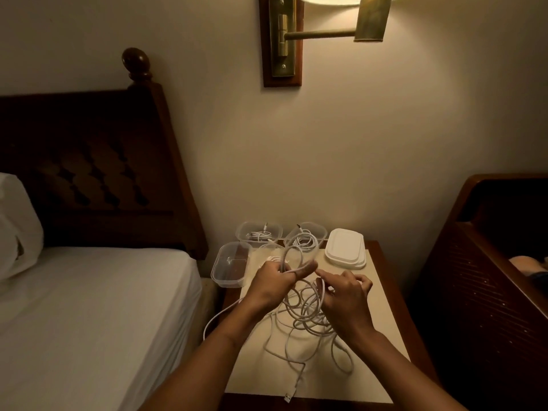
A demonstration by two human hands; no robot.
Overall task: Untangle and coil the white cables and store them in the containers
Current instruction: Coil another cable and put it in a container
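The left hand (274, 281) grips a white cable loop (292, 256); the right hand (348, 298) pinches tangle (308, 317) strands mid-desk (382, 321); one strand droops over the left edge.

Cables (305, 312): white, plain.
Containers (228, 281): clear, colourless.
Lid stack (345, 250): white.
Counter (378, 301): cream top, red-brown wood border.
Bed sheet (89, 307), pillow (17, 221): white.
Headboard (89, 161): dark brown, repeating scalloped pattern.
Wall (355, 143): beige.
Lamp bracket (281, 40): brass, on red-brown wood plate.
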